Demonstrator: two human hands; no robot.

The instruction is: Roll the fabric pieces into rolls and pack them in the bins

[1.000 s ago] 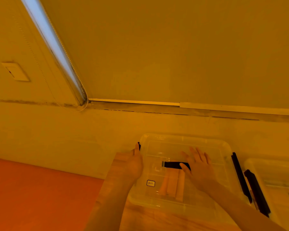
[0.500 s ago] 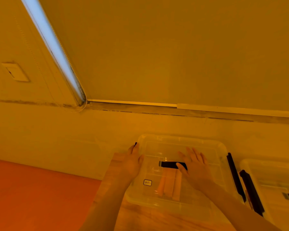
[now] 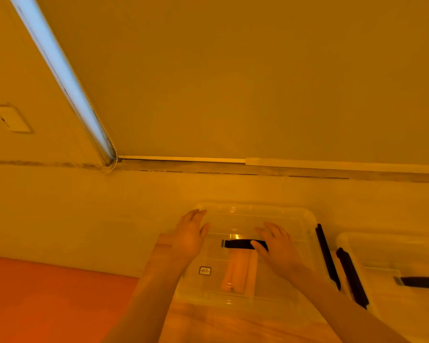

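Observation:
A clear plastic bin (image 3: 295,214) with its lid on stands at the bottom centre. Through the lid I see several pale fabric rolls (image 3: 238,273) lying side by side. A black handle (image 3: 238,243) lies across the middle of the lid. My left hand (image 3: 190,237) rests flat on the lid's left edge with straight fingers. My right hand (image 3: 278,246) lies flat on the lid, its thumb over the right end of the handle. A second clear bin (image 3: 386,248) with a black handle (image 3: 424,282) stands at the right edge.
Black latches (image 3: 328,256) sit between the two bins. A small label (image 3: 204,270) is stuck on the first bin's lid. A wall and a window blind rise right behind the bins. An orange surface (image 3: 47,298) lies at the lower left.
My left hand has moved from the bin's left side up onto the lid's left edge. The view has shifted slightly; my right hand stays on the lid by the handle.

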